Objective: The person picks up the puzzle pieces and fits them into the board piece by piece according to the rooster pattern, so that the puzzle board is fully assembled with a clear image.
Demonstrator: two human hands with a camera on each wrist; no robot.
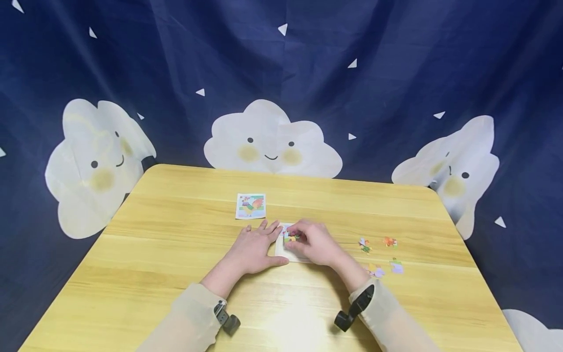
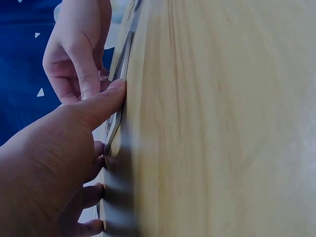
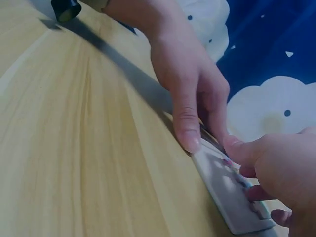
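Observation:
A white puzzle board [image 1: 281, 251] lies flat on the table under both hands, with colourful puzzle pieces at its upper left. My left hand [image 1: 256, 248] rests along the board's left side, fingers spread towards the upper corner and thumb at the near edge. In the right wrist view, the left thumb [image 3: 189, 138] touches the rim of the board [image 3: 224, 197]. My right hand [image 1: 317, 242] bends over the board, thumb and fingertips pinching a small puzzle piece [image 1: 290, 238] with green and yellow on it. The fingers partly cover that piece.
A square picture card [image 1: 250, 206] showing a colourful rooster lies beyond the left hand. Loose puzzle pieces lie right of the board: a green and blue group [image 1: 364, 245], an orange-red one [image 1: 389, 241], a purple one [image 1: 397, 267] and a yellow and purple group [image 1: 376, 270].

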